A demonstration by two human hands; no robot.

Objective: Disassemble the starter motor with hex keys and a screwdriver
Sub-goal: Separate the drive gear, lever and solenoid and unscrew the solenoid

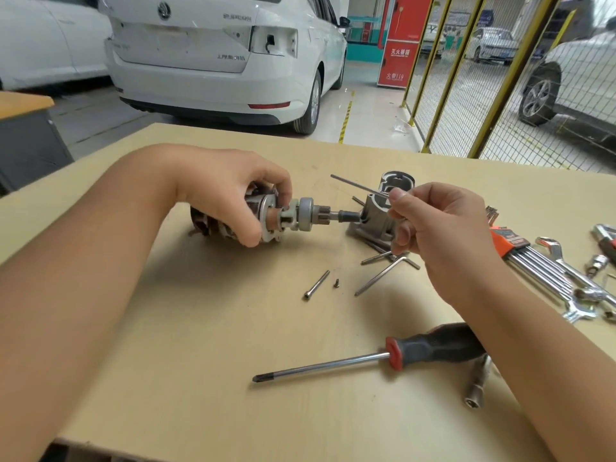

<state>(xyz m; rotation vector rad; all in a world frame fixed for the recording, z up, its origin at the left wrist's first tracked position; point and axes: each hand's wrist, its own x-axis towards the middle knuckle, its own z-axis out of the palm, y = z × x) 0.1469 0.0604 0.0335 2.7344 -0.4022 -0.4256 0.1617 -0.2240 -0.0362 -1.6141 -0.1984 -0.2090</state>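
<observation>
Losing the small loose fasteners is judged the nearest risk: a long bolt point(316, 285) and a tiny screw point(336, 283) lie unsecured on the table point(186, 328), and they could be swept off by a forearm. A slip of the armature assembly point(266, 216) is also thought possible, since it is held up at one end only, its pinion shaft pointing toward the detached aluminium housing point(376, 211) standing just beside its tip; if the hold is relaxed, the shaft could be knocked against that housing.

The assembly is gripped by the left hand point(230, 191), fingers curled closely over its plate and windings. A thin hex key point(358, 185) is pinched between thumb and fingertips of the right hand point(433, 225), whose remaining fingers are folded in; the key's long arm is pointed up and to the left. More hex keys point(386, 271) are scattered near the housing, and a screwdriver point(366, 358) lies unused nearer the body, partly under the right forearm.
</observation>
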